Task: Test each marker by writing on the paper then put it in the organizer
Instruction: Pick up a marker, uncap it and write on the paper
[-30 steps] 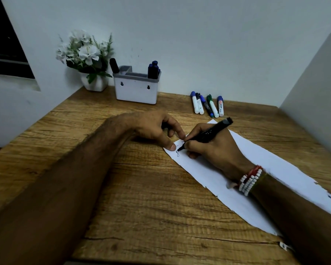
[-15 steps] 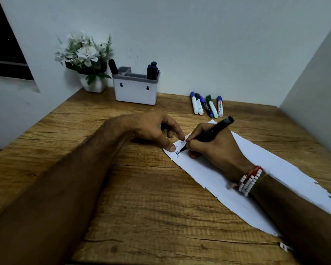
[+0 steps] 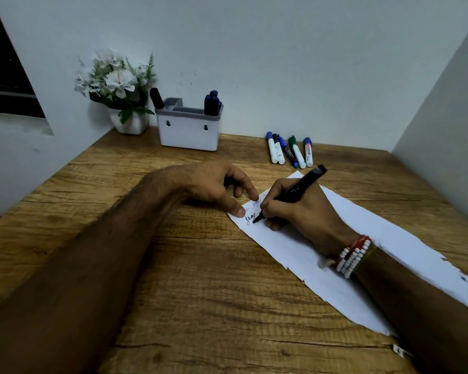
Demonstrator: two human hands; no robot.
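Two hands are working at the far end of the paper [image 3: 389, 255].
The right hand [image 3: 303, 211] is gripping a black marker [image 3: 295, 191] and touching its tip to the sheet, which is lying slantwise across the right half of the table [image 3: 200, 279]. The left hand [image 3: 216, 182] is pressing thumb and forefinger on the sheet's far corner; whether its curled fingers are holding anything, I cannot tell. The organizer [image 3: 189, 133] is standing at the table's far edge, near the far-left corner, and five loose markers [image 3: 288, 151] are lying to its right.

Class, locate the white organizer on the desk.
In the head view the organizer stands back left against the wall, just right of the flower pot.
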